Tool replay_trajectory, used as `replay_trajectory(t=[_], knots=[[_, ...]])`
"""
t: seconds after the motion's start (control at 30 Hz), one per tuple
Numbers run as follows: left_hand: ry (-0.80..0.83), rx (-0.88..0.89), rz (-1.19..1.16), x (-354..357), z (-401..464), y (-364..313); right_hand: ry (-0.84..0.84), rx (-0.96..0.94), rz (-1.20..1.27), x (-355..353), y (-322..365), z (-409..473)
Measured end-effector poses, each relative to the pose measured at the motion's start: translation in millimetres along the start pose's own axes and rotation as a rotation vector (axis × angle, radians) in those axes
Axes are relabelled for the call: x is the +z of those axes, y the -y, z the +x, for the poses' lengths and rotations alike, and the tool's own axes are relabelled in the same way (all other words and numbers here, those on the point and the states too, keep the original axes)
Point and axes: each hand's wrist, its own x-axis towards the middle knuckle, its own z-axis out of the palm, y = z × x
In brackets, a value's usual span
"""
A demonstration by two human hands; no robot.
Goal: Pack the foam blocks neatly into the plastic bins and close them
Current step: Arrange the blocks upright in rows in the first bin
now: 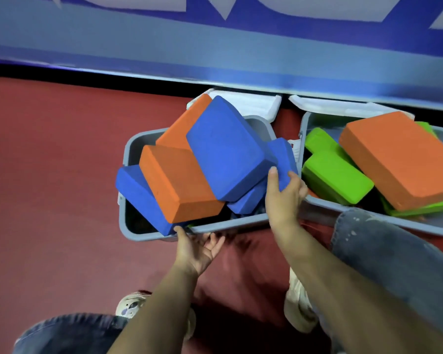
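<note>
Left hand (198, 249), fingers loose, touches the near rim of the grey bin (215, 227). Beyond, right hand (285, 192) grips a small blue block (281, 162) (long axis running away), nearer the jumbled blocks heaped just left of it.

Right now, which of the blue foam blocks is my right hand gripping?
The small blue block at the left bin's right edge. Your right hand grips it; the big blue block lies on top, untouched.
</note>
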Motion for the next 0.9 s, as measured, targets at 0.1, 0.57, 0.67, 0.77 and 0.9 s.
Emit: replay_trajectory(t=[0.1, 0.57, 0.67, 0.77, 0.9], knots=[[-0.030, 0.038, -0.091, -21.2, -18.4, 22.4, 0.059, -0.281, -0.086, -13.3, 25.3, -12.9], [-0.187, -0.066, -0.100, -74.8, -75.2, 87.8, 0.419, -0.733, -0.989, -40.8, 26.7, -59.5], [-0.204, -0.086, -0.099, -77.3, -81.4, 100.1, 0.385, -0.807, -1.037, -45.0, 24.5, -71.7], [-0.210, -0.114, -0.107, -82.0, -87.9, 113.2, 0.465, -0.965, -1.060, -43.1, 15.2, -85.7], [-0.193, -0.124, -0.119, -85.3, -93.5, 118.9, 0.607, -0.991, -1.064, -39.3, -2.0, -98.5]])
